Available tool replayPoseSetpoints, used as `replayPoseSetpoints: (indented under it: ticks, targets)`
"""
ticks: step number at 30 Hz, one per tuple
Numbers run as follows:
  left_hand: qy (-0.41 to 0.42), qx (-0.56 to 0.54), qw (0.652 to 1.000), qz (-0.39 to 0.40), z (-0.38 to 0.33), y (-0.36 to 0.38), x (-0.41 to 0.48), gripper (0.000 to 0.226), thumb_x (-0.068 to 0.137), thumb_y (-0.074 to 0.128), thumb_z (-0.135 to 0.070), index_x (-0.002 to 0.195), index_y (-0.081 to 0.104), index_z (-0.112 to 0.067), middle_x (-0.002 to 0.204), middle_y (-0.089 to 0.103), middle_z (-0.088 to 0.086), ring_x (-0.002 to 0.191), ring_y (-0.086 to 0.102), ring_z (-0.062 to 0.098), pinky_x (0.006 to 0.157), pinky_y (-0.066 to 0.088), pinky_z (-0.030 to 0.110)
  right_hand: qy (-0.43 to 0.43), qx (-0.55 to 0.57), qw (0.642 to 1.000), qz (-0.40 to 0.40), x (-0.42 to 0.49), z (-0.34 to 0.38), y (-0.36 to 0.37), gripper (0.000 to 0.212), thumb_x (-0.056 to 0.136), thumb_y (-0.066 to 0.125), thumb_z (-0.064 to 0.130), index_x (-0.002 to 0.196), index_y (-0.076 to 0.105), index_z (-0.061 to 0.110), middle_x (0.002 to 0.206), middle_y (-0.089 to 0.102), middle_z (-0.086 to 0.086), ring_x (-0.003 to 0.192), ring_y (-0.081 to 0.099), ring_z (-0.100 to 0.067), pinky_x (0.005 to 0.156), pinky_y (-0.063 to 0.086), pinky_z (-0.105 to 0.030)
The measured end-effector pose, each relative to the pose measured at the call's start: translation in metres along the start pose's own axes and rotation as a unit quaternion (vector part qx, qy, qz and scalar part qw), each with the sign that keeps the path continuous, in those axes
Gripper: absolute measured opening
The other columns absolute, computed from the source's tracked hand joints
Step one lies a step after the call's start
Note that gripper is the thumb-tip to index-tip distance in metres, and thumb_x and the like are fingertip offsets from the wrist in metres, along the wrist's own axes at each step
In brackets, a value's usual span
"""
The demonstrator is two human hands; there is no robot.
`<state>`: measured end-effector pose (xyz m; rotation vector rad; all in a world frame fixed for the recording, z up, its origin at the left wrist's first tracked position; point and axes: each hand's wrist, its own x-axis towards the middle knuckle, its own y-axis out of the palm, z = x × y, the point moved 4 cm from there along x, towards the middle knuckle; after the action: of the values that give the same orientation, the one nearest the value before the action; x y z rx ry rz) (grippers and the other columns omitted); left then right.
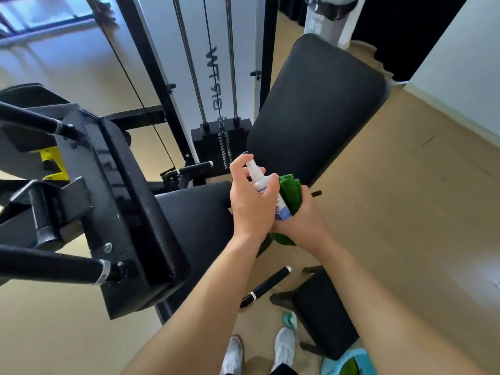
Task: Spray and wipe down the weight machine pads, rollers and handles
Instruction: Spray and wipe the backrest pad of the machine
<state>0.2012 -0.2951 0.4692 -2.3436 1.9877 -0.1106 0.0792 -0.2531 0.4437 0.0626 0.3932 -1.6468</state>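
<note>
My left hand (250,204) grips a small white spray bottle (263,185), index finger curled over its nozzle. The nozzle aims toward the black backrest pad (319,104). Right beside it, my right hand (300,217) holds a folded green cloth (290,193), which touches the bottle's side. Both hands hover above the black seat pad (194,212). A padded chest support (146,185) stands at the left, with black handles (51,263) sticking out from its frame.
The weight stack (219,142) with guide rods and cable rises behind the seat. Below my arms a loose black handle (266,286) and a small black footrest pad (322,309) sit low by the floor. A blue bucket (346,364) stands by my feet.
</note>
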Motion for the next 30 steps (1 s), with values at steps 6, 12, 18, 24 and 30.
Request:
replayPoseSetpoints:
  ticks: [6, 12, 18, 24, 30]
  targets:
    - [-0.071, -0.083, 0.994, -0.008, -0.001, 0.021, 0.021, 0.050, 0.089, 0.062, -0.031, 0.131, 0.037, -0.033, 0.118, 0.069, 0.000, 0.108, 0.075, 0.023, 0.095, 0.061, 0.044, 0.107, 0.181, 0.955, 0.211, 0.029, -0.009, -0.009, 0.050, 0.086, 0.077, 0.033, 0.129, 0.061, 0.013, 0.119, 0.070, -0.016, 0.110, 0.068, -0.034, 0.101, 0.052, -0.051]
    - [-0.081, -0.126, 0.989, -0.008, -0.003, 0.051, 0.041, 0.040, 0.089, 0.052, -0.026, 0.125, 0.041, -0.037, 0.126, 0.070, 0.005, 0.118, 0.071, 0.022, 0.104, 0.056, 0.045, 0.076, 0.215, 0.947, 0.226, 0.056, -0.004, -0.042, 0.040, 0.093, 0.069, 0.023, 0.128, 0.061, 0.006, 0.116, 0.070, -0.020, 0.105, 0.068, -0.037, 0.093, 0.056, -0.049]
    - [-0.064, 0.002, 0.996, -0.057, 0.002, 0.067, 0.067, 0.056, 0.102, 0.062, -0.022, 0.149, 0.038, -0.039, 0.107, 0.060, 0.002, 0.092, 0.063, 0.015, 0.073, 0.050, 0.029, 0.031, 0.168, 0.970, 0.173, 0.091, 0.013, -0.049, 0.045, 0.086, 0.079, 0.025, 0.127, 0.063, 0.014, 0.115, 0.073, -0.011, 0.106, 0.071, -0.030, 0.093, 0.057, -0.050]
    - [-0.090, 0.034, 0.995, -0.010, 0.007, 0.081, 0.121, 0.061, 0.102, 0.062, -0.026, 0.151, 0.032, -0.046, 0.106, 0.066, 0.009, 0.093, 0.068, 0.023, 0.070, 0.051, 0.030, 0.032, 0.148, 0.977, 0.151, 0.135, 0.029, -0.051, 0.045, 0.086, 0.079, 0.028, 0.126, 0.061, 0.020, 0.114, 0.074, -0.005, 0.104, 0.072, -0.023, 0.092, 0.058, -0.048]
    - [-0.084, 0.024, 0.995, 0.042, 0.005, 0.101, 0.194, 0.057, 0.102, 0.065, -0.028, 0.147, 0.034, -0.045, 0.103, 0.067, 0.006, 0.092, 0.072, 0.027, 0.074, 0.056, 0.032, 0.054, 0.129, 0.984, 0.107, 0.190, 0.047, -0.058, 0.043, 0.085, 0.081, 0.032, 0.122, 0.063, 0.020, 0.110, 0.075, -0.002, 0.100, 0.073, -0.020, 0.087, 0.060, -0.041]
